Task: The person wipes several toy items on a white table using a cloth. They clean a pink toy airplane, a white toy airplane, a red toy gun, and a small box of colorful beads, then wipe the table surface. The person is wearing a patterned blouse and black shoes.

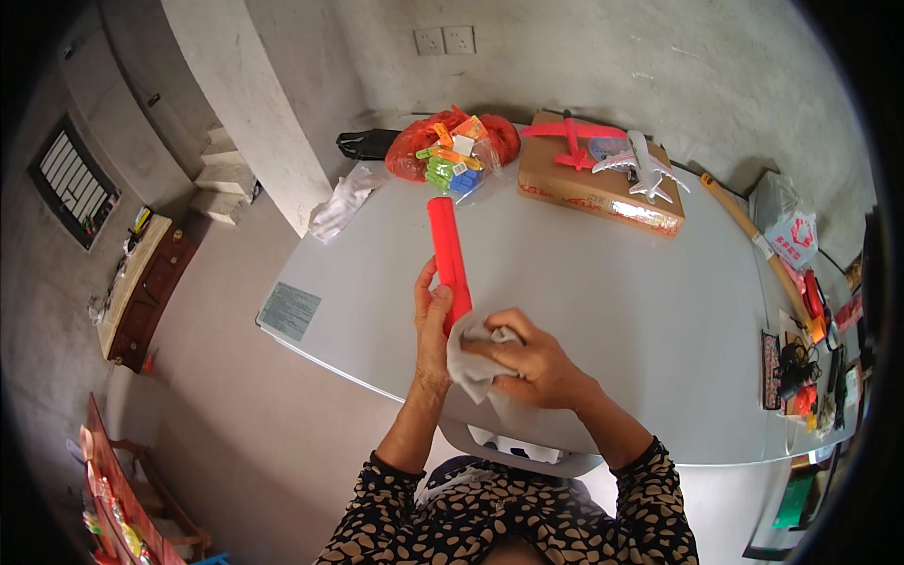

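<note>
Red tube [448, 254]: one, smooth plastic, long and round, held upright over the near edge of the grey counter [584, 311]. My left hand [433, 325] closes its grip around the tube's lower end. White cloth [474, 363]: one, soft and crumpled, pressed against the tube's base in the closed grip of my right hand [527, 363]; the tube's bottom end is hidden behind it. Cardboard box [598, 188]: one, flat, at the far side of the counter, carrying two toy planes, one red [573, 137], one silver [645, 165]. Red plastic bag [457, 146]: one, spilling small coloured pieces too jumbled to count. Right counter edge: clutter, hard to make out.
</note>
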Demonstrator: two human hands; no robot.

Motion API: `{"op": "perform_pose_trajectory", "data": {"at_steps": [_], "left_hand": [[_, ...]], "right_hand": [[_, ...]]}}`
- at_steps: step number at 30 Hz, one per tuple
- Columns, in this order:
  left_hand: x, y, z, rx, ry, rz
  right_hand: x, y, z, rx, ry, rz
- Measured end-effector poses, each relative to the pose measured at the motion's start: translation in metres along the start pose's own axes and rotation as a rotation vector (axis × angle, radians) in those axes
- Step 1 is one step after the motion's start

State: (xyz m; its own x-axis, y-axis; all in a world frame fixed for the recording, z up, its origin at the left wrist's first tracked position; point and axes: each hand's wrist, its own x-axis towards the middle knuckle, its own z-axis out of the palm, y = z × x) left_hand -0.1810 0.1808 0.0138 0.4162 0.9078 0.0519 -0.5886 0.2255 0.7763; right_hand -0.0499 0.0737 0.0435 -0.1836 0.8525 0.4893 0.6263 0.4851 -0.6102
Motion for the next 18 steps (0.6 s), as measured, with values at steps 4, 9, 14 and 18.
{"op": "perform_pose_trajectory", "data": {"at_steps": [4,9,14,18], "left_hand": [[-0.005,-0.005,0.01,-0.015,-0.162,0.006],[-0.005,-0.011,0.0,0.309,-0.289,0.095],[-0.007,-0.014,0.001,0.852,-0.196,0.248],[0.0,-0.012,0.007,1.301,0.023,0.455]], "right_hand": [[0.022,0.008,-0.004,-0.148,0.232,-0.008],[0.044,0.03,-0.021,-0.243,0.336,0.017],[0.062,0.054,-0.033,-0.354,0.602,0.101],[0.049,0.026,-0.015,-0.586,0.329,0.017]]}}
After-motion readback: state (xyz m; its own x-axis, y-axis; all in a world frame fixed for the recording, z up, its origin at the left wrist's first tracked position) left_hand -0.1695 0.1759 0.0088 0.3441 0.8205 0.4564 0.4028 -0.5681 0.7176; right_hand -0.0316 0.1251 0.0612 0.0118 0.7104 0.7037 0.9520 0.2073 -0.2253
